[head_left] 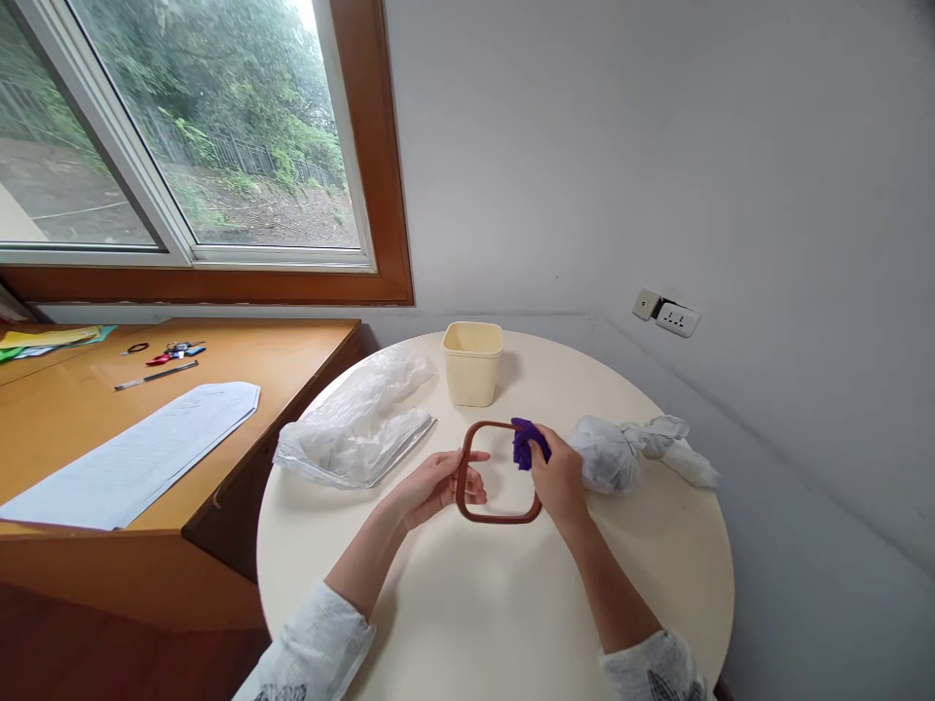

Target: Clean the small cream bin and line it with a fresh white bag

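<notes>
A brown square ring with rounded corners (500,519) is held up over the round table, its middle open. My left hand (436,487) grips its left side, the thumb near the upper corner and the fingers reaching through the opening. At the ring's upper right corner, my right hand (561,477) pinches a crumpled purple cloth (522,444) against it. Part of the ring's right side is hidden by that cloth and hand. Just beyond the ring stands a cream plastic bin (472,378), upright with its top open.
On the round cream table (482,604), a clear plastic bag (357,428) lies at left and a knotted white plastic bag (614,453) at right. A wooden desk (292,341) with papers (146,458), a pen (156,376) and keys (179,350) adjoins on the left. Walls stand behind and right.
</notes>
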`<state>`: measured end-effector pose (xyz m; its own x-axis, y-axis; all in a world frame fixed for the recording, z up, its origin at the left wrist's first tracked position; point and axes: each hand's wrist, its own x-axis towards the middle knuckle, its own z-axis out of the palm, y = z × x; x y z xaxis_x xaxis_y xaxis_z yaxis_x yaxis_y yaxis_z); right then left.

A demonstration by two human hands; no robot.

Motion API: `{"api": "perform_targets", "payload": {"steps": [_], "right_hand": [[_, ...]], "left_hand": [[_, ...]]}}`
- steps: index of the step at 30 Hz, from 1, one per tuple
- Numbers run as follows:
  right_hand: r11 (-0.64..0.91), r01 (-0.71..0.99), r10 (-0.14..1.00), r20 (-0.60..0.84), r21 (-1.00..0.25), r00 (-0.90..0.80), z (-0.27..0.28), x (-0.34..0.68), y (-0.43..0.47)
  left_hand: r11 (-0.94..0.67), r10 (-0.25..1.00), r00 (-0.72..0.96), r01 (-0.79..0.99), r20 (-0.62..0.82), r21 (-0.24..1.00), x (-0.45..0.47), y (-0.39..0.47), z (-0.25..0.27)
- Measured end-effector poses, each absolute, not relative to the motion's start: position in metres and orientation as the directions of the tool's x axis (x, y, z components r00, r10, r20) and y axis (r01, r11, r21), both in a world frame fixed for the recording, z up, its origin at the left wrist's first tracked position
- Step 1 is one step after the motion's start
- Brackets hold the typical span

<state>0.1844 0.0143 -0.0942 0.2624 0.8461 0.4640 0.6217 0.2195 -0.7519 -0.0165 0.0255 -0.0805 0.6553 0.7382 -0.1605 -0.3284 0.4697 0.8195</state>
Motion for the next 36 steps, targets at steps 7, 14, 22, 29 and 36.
{"api": "perform_targets", "payload": {"steps": [7, 14, 22, 29, 36], "right_hand": [[0.225, 0.656, 0.826, 0.498, -0.72, 0.263, -0.099, 0.194, 0.017], [0.47, 0.623, 0.841, 0.532, -0.625, -0.101, -0.102, 0.171, 0.013], [0.251, 0.668, 0.834, 0.506, -0.7, 0.217, -0.094, 0.185, 0.013], [0.415, 0.676, 0.817, 0.577, -0.609, 0.019, -0.101, 0.177, 0.014], [0.573, 0.523, 0.806, 0.55, -0.631, -0.218, -0.095, 0.158, 0.005]], "left_hand": [[0.435, 0.667, 0.741, -0.303, -0.078, 0.848, -0.015, 0.022, -0.084], [0.503, 0.62, 0.748, -0.147, -0.237, 0.852, -0.017, 0.024, -0.084], [0.407, 0.707, 0.707, -0.382, -0.022, 0.83, -0.008, 0.021, -0.081], [0.446, 0.752, 0.645, -0.346, -0.136, 0.825, -0.011, 0.026, -0.088], [0.534, 0.678, 0.685, -0.209, -0.268, 0.819, -0.01, 0.029, -0.098]]}}
